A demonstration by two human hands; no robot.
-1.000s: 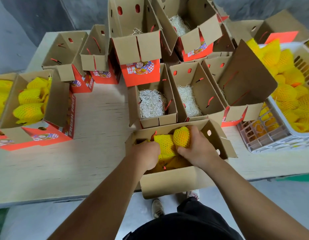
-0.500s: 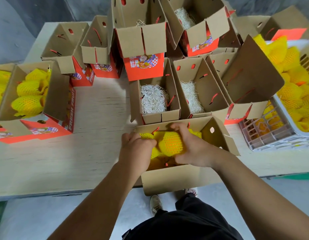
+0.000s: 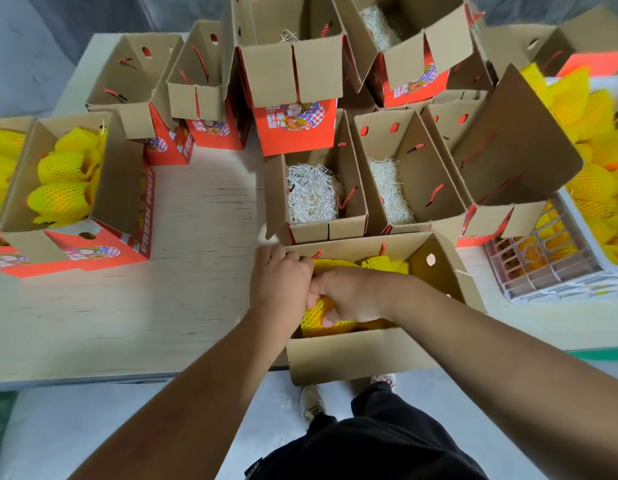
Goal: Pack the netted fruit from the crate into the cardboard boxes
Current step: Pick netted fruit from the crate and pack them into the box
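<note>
Fruit (image 3: 318,315) in the near box (image 3: 356,358): yellow-orange, each wrapped in yellow foam net, packed tight. Box sits at the table (image 3: 162,306) front edge, overhanging it a bit.

Right hand (image 3: 349,299) is down inside the box, fingers curled round a netted fruit at the box's left side. Left hand (image 3: 279,282) sits at the box's left wall, fingers bent over the top edge; can't tell if it grips the wall, a net, or nothing. The two hands touch.

Crate (image 3: 550,275) on the right, white, full of the same netted fruit, cut off by the frame edge. Full box (image 3: 103,188) on the left holds more. Two open boxes behind the near one have only shredded paper (image 3: 312,194) in the bottom.

Hidden: most of the near box's contents are under the hands and forearms, so the count is unreadable. Box print is too blurred to read beyond "FRESH FRUIT" on the left one.

Versus 0.5 s back: right hand has gone from the box middle, on top of the fruit, to low at the left. Left hand has slid up to the far-left corner. Boxes and crate unmoved.
</note>
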